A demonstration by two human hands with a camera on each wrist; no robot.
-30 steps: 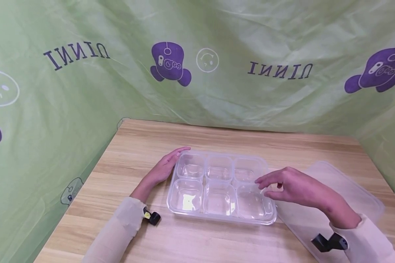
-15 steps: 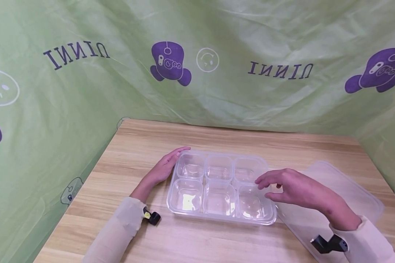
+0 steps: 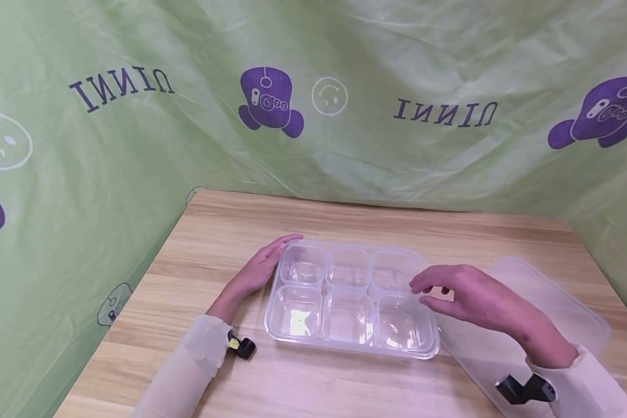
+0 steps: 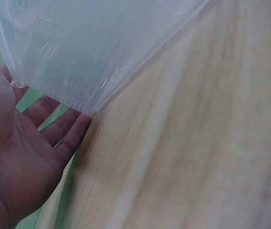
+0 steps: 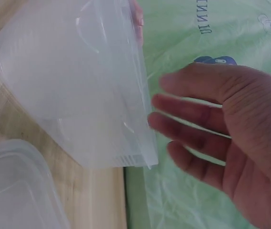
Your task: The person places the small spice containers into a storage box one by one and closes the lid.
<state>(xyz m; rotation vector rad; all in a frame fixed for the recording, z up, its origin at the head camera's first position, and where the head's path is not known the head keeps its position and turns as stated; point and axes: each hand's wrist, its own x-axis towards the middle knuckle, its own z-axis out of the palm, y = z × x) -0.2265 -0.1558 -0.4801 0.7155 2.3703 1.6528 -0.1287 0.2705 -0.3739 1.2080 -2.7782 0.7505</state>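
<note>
A clear plastic food container lies on the table, with several small clear boxes in two rows inside it. Along its left end rests my left hand, fingers extended toward the far corner. In the left wrist view, the straight fingers lie against the container's end wall. My right hand hovers over the right end, near the front-right box. Its fingers are loosely bent beside the rim in the right wrist view, with nothing between them and the thumb.
A translucent flat lid lies on the wooden table to the right, partly under my right forearm. Green printed curtains hang behind the table and along its sides. Each sleeve carries a small black camera.
My right hand has drawn slightly right, away from the front-right box, and that box sits a little further right than before. The left hand stays where it was.
</note>
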